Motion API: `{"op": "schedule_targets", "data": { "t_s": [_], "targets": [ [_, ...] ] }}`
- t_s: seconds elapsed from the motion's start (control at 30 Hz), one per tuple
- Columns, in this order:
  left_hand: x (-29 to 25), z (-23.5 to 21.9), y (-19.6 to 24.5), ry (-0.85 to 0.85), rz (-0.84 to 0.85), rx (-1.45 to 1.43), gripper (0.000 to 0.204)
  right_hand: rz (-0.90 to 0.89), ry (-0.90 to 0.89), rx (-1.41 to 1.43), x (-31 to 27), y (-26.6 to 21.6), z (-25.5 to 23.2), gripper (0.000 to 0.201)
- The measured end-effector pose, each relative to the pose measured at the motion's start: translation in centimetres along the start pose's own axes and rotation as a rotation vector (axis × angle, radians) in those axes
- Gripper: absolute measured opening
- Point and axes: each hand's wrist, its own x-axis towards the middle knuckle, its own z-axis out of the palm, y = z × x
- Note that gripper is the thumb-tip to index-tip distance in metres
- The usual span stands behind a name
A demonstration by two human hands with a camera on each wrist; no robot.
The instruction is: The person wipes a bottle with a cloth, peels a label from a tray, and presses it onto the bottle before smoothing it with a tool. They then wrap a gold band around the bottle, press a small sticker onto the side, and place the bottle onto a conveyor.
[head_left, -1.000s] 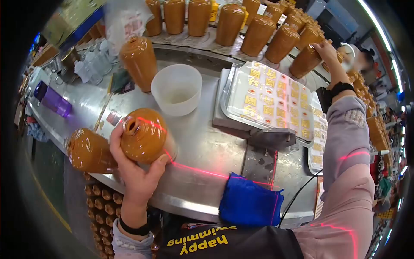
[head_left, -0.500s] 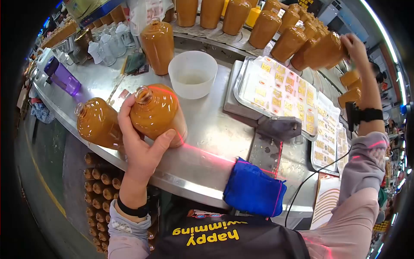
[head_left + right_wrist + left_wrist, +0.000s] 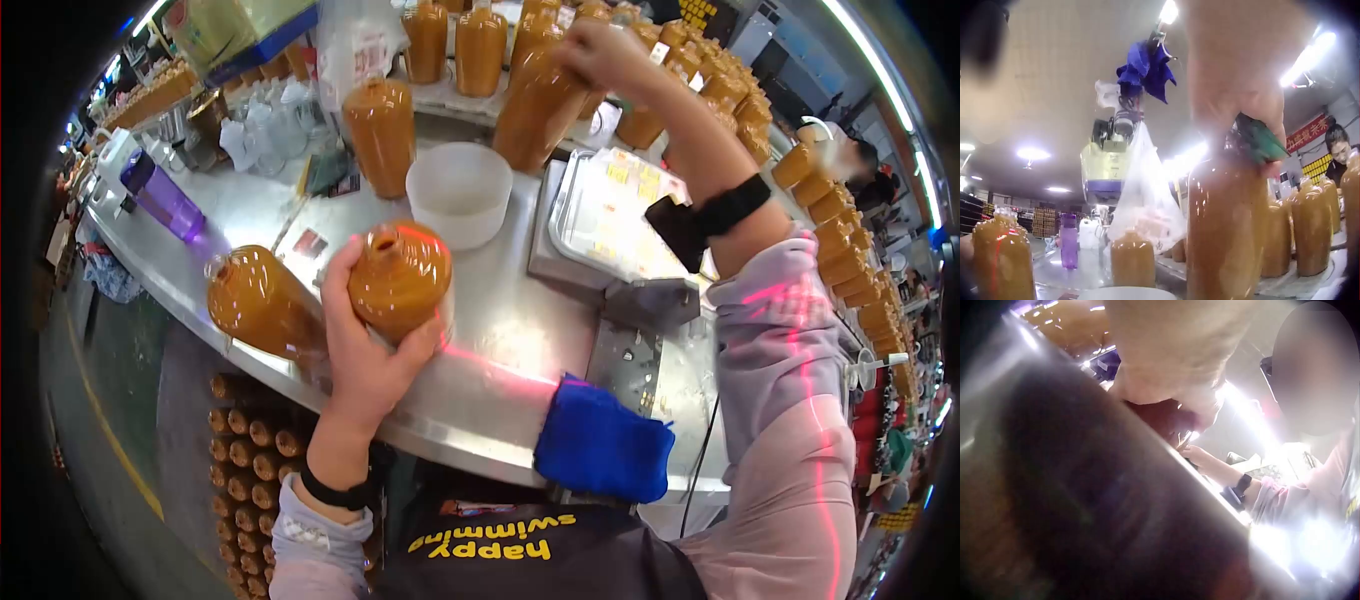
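Note:
My left hand [image 3: 365, 365] grips a glossy brown bottle [image 3: 405, 290] around its body, thumb on the near side; its open mouth faces up towards the head camera. Just left of it, a second brown bottle [image 3: 262, 300] stands at the bench edge. My right hand [image 3: 625, 65] holds another brown bottle [image 3: 532, 115] by the neck, tilted, behind the scale's left corner. In the right wrist view that bottle [image 3: 1225, 231] hangs under the fingers, and a small dark-green piece [image 3: 1263, 139] shows at them. Its neck is hidden by the hand.
A translucent white tub [image 3: 460, 195] stands mid-bench beside a brown bottle [image 3: 380, 135]. Right of it, a scale carries a tray of gold-printed stickers [image 3: 620, 205]. A blue cloth [image 3: 605, 440] lies at the front edge. Rows of bottles [image 3: 480, 50] line the back; a purple bottle [image 3: 160, 195] stands left.
My right hand has lifted a bottle by its neck from the row at the right and carried it left, towards the tub. The left hand keeps its grip on its bottle.

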Motion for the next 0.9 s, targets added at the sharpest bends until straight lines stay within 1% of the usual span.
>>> {"op": "schedule_targets", "data": {
  "t_s": [0.03,0.07,0.1,0.13,0.17,0.23,0.27,0.37,0.4,0.43,0.47,0.53,0.63,0.67,0.77,0.8,0.9],
  "targets": [
    [-0.2,0.0,-0.2,-0.001,-0.024,-0.017,0.090,-0.097,0.013,-0.040,0.9,0.8,1.4,0.030],
    [-0.2,0.1,-0.2,-0.005,-0.049,-0.036,0.090,-0.231,0.042,-0.143,1.2,1.1,2.5,0.031],
    [-0.2,0.1,-0.3,-0.002,-0.035,-0.034,0.090,-0.241,0.029,-0.086,0.5,0.3,3.0,0.034],
    [-0.2,0.1,-0.3,-0.001,-0.023,-0.030,0.090,-0.287,0.022,-0.118,1.0,0.3,4.1,0.034],
    [-0.3,0.1,-0.4,0.000,-0.016,-0.026,0.090,-0.253,-0.016,-0.087,1.5,0.8,4.5,0.034],
    [-0.4,0.0,-0.5,-0.015,-0.009,-0.031,0.091,-0.187,-0.102,-0.020,0.7,-0.2,4.7,0.037],
    [-0.5,0.0,-0.7,-0.016,-0.008,-0.050,0.092,-0.187,-0.204,-0.098,0.9,-0.6,4.1,0.040],
    [-0.5,0.0,-0.6,-0.040,-0.016,-0.074,0.095,0.021,-0.414,0.025,1.3,-0.8,0.7,0.039],
    [-0.5,-0.1,-0.8,-0.040,-0.016,-0.074,0.096,0.033,-0.311,0.074,2.1,1.2,0.2,0.042],
    [-0.6,-0.1,-0.9,-0.038,-0.019,-0.073,0.096,0.025,-0.211,-0.042,3.8,3.6,-0.1,0.041],
    [-0.7,0.3,-0.7,-0.024,-0.070,-0.184,0.097,0.016,-0.110,-0.154,5.8,6.2,-0.3,0.041],
    [-0.7,0.4,-0.5,-0.016,-0.055,-0.169,0.099,-0.004,0.014,-0.516,9.3,11.2,0.0,0.045],
    [-0.7,0.2,-1.1,-0.041,-0.029,-0.186,0.101,0.007,0.100,-0.543,10.8,16.3,1.6,0.047],
    [-0.7,0.3,-1.1,-0.037,-0.022,-0.207,0.100,-0.047,0.168,-0.520,12.1,19.4,2.7,0.040],
    [-1.1,0.4,-1.2,0.002,-0.035,-0.217,0.100,0.088,0.254,-0.406,10.2,17.9,1.8,0.033],
    [-1.1,0.4,-1.2,0.016,-0.038,-0.213,0.100,0.160,0.317,-0.407,10.0,18.1,2.0,0.033],
    [-0.7,0.7,-0.5,-0.002,-0.064,-0.229,0.099,0.191,0.342,-0.404,7.9,18.4,1.1,0.035]
  ]
}}
